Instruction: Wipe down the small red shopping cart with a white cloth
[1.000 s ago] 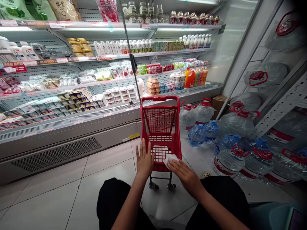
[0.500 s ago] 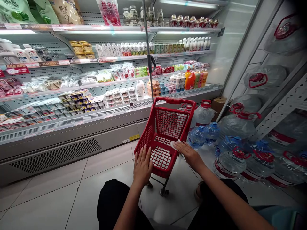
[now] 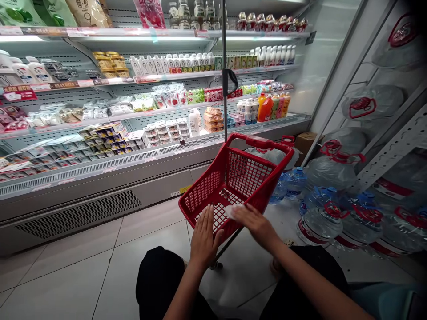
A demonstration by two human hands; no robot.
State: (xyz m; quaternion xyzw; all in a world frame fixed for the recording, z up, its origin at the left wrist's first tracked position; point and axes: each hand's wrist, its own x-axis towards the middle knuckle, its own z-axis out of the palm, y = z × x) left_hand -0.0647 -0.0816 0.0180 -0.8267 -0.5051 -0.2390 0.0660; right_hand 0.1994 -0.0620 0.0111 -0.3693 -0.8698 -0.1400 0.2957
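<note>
Red cart (image 3: 248,178) at a slant; white cloth (image 3: 233,211) under fingers of right hand (image 3: 255,224)

Refrigerated display case (image 3: 160,182): spans the far side up to a glass end panel; carries bags and jars at the top, bottles and tubs beneath, packets on the next level, then cups and orange bottles lowest down.

Tiled floor (image 3: 143,240): shows pale with dark joints.

Rack (image 3: 393,146): stands at the right edge; has a perforated white beam.

Red cart: stands on the floor before the display case, directly ahead of the person; tilts in outline, with near lip toward lower left and handle bar toward upper right; screens part of the bottles behind.

Dark-clad knees (image 3: 160,280): flank the lower part of the view.

Water jugs (image 3: 318,226): line the right side, upright on the floor with red handles; include others on their sides higher up.

Blue bottles (image 3: 295,182): stand among the water jugs, just beyond the cart.

Left hand (image 3: 205,235): lies over the near lip of the cart, back of hand upward; keeps fingers straight and close together, thumb apart, grip wide; cannot tell whether pressing on the plastic.

Right hand: reaches over the near right part of the basket, fingers extended; holds white cloth beneath fingertips.

White cloth: sits crumpled at the basket's near right; cannot tell whether touching rim or grid.
</note>
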